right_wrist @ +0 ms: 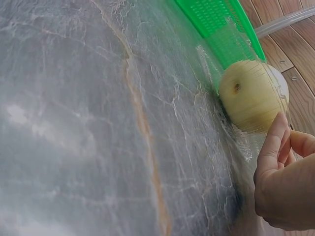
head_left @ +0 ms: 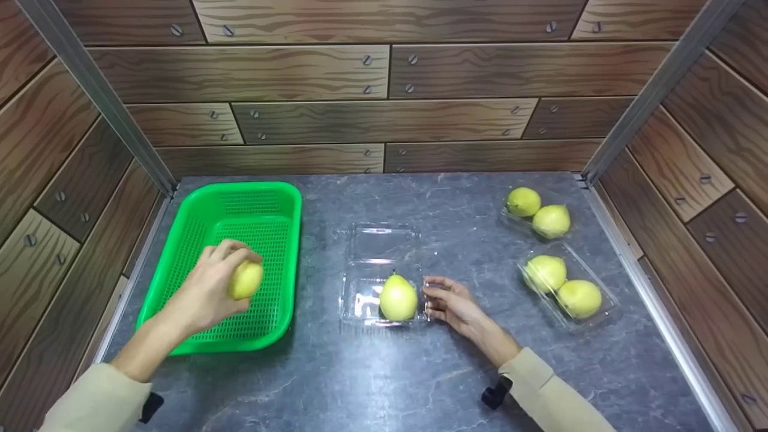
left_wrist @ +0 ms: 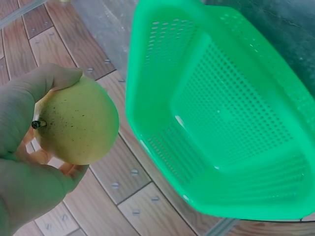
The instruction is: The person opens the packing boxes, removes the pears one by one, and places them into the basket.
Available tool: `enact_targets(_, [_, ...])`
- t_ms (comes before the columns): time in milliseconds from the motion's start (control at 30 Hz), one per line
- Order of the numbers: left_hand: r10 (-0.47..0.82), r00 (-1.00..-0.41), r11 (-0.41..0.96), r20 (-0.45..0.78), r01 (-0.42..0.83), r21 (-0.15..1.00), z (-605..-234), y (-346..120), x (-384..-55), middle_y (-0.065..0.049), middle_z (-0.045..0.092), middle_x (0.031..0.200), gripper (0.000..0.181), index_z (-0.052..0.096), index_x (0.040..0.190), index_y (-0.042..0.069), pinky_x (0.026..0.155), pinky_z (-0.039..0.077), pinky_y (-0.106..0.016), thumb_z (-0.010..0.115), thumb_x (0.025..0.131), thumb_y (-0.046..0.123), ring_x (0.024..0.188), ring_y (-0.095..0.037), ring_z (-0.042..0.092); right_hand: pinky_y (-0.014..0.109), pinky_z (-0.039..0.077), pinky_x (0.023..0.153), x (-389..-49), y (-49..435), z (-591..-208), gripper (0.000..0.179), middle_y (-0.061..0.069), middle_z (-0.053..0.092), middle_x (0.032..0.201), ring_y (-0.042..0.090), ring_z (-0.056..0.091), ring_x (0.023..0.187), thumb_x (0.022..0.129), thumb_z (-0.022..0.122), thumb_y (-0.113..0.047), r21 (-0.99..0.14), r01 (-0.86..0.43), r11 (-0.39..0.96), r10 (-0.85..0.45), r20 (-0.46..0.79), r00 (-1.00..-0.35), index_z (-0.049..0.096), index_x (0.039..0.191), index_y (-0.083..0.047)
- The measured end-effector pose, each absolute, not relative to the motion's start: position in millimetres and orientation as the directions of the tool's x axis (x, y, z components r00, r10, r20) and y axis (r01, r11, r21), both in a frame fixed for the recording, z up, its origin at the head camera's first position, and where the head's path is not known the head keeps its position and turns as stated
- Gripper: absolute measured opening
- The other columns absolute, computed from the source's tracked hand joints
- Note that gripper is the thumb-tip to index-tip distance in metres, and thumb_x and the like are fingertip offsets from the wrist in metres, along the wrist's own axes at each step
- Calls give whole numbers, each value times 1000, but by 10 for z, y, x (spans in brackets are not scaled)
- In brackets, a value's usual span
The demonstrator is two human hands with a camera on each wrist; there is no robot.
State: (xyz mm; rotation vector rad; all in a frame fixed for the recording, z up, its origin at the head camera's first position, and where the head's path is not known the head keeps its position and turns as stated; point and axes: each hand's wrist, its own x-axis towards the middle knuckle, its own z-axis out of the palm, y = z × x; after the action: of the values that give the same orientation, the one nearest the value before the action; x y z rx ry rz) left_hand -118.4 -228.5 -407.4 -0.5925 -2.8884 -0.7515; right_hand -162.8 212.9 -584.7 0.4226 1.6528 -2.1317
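My left hand (head_left: 213,282) grips a yellow-green pear (head_left: 246,280) above the green basket (head_left: 297,240). In the left wrist view the fingers and thumb wrap around this pear (left_wrist: 78,120), its short stem towards the palm. At the middle of the table lies a clear plastic clamshell box (head_left: 360,300), its lid (head_left: 384,243) folded back. Another pear (head_left: 398,298) stands in the box's right half, stem up. My right hand (head_left: 453,305) is at the box's right edge; in the right wrist view its fingertips pinch the rim beside the pear (right_wrist: 251,96).
Two more clear boxes stand on the right, each with two pears: one at the back (head_left: 523,228), one nearer (head_left: 576,321). Wood-patterned walls (head_left: 384,72) enclose the grey marbled table (head_left: 372,384) at the back and both sides.
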Motion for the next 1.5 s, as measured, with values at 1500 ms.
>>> enact_targets(1500, [207,-978,844,-21,168,509,-5331,-3111,-1457,-35,54,132,63,62,128,-5,90,52,-71,91,73,-1,110,-52,55,22,61,66,-1646,2131,-5856,36,-3,63,89,8,63,71,98,70,-6,-841,502,-202,-115,-488,-865,59,132,-3])
